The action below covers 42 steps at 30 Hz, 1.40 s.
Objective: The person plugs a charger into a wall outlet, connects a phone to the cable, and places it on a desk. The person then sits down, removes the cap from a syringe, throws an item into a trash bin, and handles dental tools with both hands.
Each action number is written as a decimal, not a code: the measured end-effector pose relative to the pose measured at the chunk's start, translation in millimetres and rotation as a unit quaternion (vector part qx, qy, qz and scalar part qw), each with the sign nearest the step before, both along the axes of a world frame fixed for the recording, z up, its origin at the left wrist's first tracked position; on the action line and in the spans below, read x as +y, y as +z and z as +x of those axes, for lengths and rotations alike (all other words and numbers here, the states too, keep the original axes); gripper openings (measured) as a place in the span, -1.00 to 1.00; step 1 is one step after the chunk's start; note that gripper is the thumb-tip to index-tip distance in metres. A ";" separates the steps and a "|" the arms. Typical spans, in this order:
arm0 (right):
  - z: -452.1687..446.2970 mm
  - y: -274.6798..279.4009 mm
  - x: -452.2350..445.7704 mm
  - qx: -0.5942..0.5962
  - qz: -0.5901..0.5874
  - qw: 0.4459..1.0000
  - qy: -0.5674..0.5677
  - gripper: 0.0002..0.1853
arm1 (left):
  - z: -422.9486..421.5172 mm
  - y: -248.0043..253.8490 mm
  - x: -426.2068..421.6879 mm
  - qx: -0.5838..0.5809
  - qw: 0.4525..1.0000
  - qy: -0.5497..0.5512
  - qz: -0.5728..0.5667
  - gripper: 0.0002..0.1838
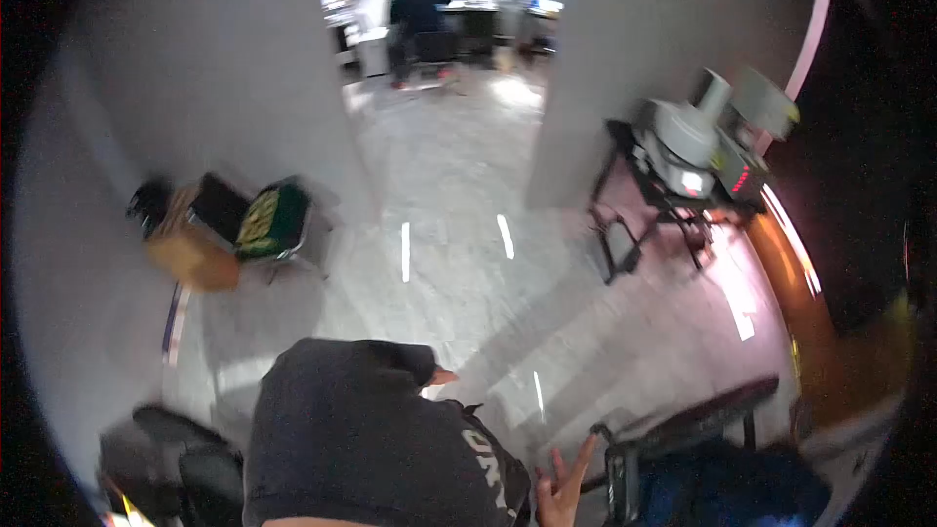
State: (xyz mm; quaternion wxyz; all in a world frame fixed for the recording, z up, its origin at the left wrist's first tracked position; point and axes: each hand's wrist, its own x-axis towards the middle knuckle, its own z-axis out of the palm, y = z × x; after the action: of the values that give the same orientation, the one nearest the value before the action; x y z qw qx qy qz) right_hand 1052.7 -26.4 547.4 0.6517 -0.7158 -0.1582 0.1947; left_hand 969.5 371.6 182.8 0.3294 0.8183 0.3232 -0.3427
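A chair [701, 418] is placed at four o'clock, a machine [686, 134] on a desk [658, 194] at two, a person [420, 10] at twelve.

A black chair [625, 476] (or something much like one, since blur softens its outline) stands at the lower right of the view, its base out of sight. A long black bar [705, 417] slants across its top, higher at the right, with a dark blue area [727, 488] below.

Dim, blurry fisheye view, corners black, glare streaks and soft shadows across floor [439, 171]
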 end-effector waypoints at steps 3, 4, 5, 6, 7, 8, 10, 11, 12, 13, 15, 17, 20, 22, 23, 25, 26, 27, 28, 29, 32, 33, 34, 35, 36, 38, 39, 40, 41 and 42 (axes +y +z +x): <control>-6.7 0.7 -25.7 0.015 -0.018 0.998 -0.054 -0.39 | -22.3 8.0 1.7 0.030 0.985 0.135 0.104 -0.42; -8.2 1.0 -31.7 0.018 -0.029 0.996 -0.077 -0.35 | -29.2 -28.1 24.8 0.053 0.993 0.092 0.055 -0.47; -5.0 2.2 -42.7 0.018 -0.067 0.995 -0.064 -0.30 | -26.8 -50.3 34.9 0.081 0.995 0.062 0.008 -0.51; -6.7 3.8 -52.0 0.030 -0.062 0.992 -0.110 -0.33 | -19.2 -52.7 27.8 0.072 0.995 0.066 -0.001 -0.50; -9.6 6.5 -62.8 0.039 -0.055 0.987 -0.145 -0.35 | -20.0 -50.3 19.6 0.062 0.995 0.082 -0.008 -0.48; -15.2 7.5 -68.6 0.045 -0.047 0.982 -0.176 -0.37 | -19.4 -44.8 15.5 0.049 0.993 0.103 -0.017 -0.46; -24.7 16.3 -87.4 0.068 -0.021 0.968 -0.239 -0.42 | 3.0 -23.4 1.2 0.042 0.998 -0.013 -0.048 -0.50; -28.9 18.7 -97.1 0.079 -0.008 0.960 -0.267 -0.44 | 8.9 -35.1 0.2 0.039 0.995 -0.066 -0.063 -0.51; -34.3 12.8 -106.8 0.072 0.020 0.948 -0.308 -0.50 | 15.5 -48.8 -6.1 -0.024 0.993 -0.104 -0.048 -0.53; -37.4 6.3 -118.2 0.068 0.027 0.944 -0.321 -0.52 | 29.8 -40.1 -18.1 0.008 0.991 -0.129 -0.029 -0.57; -41.7 -4.7 -138.6 0.058 0.042 0.936 -0.345 -0.55 | 77.9 -4.6 -54.9 0.071 0.981 -0.179 0.010 -0.64; -47.2 -2.6 -150.8 0.080 0.049 0.924 -0.370 -0.59 | 93.2 11.7 -81.6 -0.043 0.990 -0.137 -0.014 -0.61; -52.3 3.9 -167.1 0.076 0.051 0.922 -0.377 -0.63 | 109.1 26.0 -113.1 -0.115 0.988 -0.093 -0.051 -0.61; -55.0 11.1 -173.2 0.074 0.048 0.920 -0.382 -0.64 | 114.1 29.1 -128.3 -0.086 0.991 -0.081 -0.055 -0.66; -55.0 15.8 -175.2 0.077 0.044 0.917 -0.389 -0.65 | 117.1 28.3 -135.4 -0.050 0.994 -0.080 -0.048 -0.69; -55.9 16.5 -182.2 0.073 0.044 0.916 -0.393 -0.66 | 114.5 16.1 -139.9 -0.061 0.982 -0.175 -0.032 -0.69; -56.7 11.7 -187.9 0.066 0.048 0.917 -0.390 -0.66 | 105.0 13.5 -138.7 -0.107 0.957 -0.269 -0.024 -0.69; -58.1 8.7 -193.0 0.060 0.052 0.919 -0.386 -0.66 | 96.3 9.4 -142.0 -0.102 0.967 -0.228 -0.043 -0.76; -59.7 8.6 -196.8 0.064 0.041 0.918 -0.390 -0.66 | 87.9 20.1 -149.7 -0.098 0.976 -0.185 -0.062 -0.81; -60.6 8.6 -200.4 0.069 0.030 0.916 -0.393 -0.66 | 80.6 20.4 -149.7 -0.081 0.980 -0.165 -0.074 -0.81; -64.9 9.9 -205.6 0.075 0.039 0.910 -0.406 -0.67 | 64.1 15.9 -143.4 -0.013 0.986 -0.151 -0.076 -0.81; -65.8 11.2 -206.6 0.075 0.049 0.907 -0.412 -0.67 | 59.8 13.6 -141.0 0.004 0.986 -0.147 -0.074 -0.81; -66.3 13.0 -208.6 0.076 0.041 0.904 -0.418 -0.67 | 57.6 12.9 -140.3 0.018 0.988 -0.138 -0.072 -0.81; -66.6 14.3 -211.4 0.077 0.032 0.901 -0.425 -0.67 | 55.5 11.9 -139.3 0.029 0.989 -0.125 -0.068 -0.81; -67.2 14.4 -213.8 0.080 0.024 0.898 -0.433 -0.67 | 55.1 10.6 -139.3 0.038 0.991 -0.111 -0.058 -0.81; -67.3 6.8 -225.1 0.067 0.035 0.890 -0.449 -0.67 | 55.9 -2.1 -137.9 0.043 0.988 -0.144 -0.031 -0.81; -67.7 1.0 -233.1 0.060 0.041 0.886 -0.458 -0.68 | 61.4 -13.6 -133.7 0.012 0.948 -0.318 -0.003 -0.81; -66.2 -8.0 -244.4 0.053 0.051 0.884 -0.461 -0.70 | 65.8 -33.1 -127.2 -0.044 0.879 -0.473 0.041 -0.80; -64.0 -8.7 -250.9 0.055 0.060 0.872 -0.483 -0.71 | 69.8 -44.9 -122.1 -0.085 0.780 -0.616 0.075 -0.79; -61.4 -7.1 -255.9 0.055 0.069 0.860 -0.503 -0.73 | 70.3 -43.5 -119.4 -0.073 0.836 -0.543 0.039 -0.78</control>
State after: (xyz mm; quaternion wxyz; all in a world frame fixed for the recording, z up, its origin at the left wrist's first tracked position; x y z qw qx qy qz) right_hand 991.3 -282.3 540.3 0.7164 -0.6391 0.2470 -0.1318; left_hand 1039.8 252.2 139.3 0.0808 0.8971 -0.1851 -0.3930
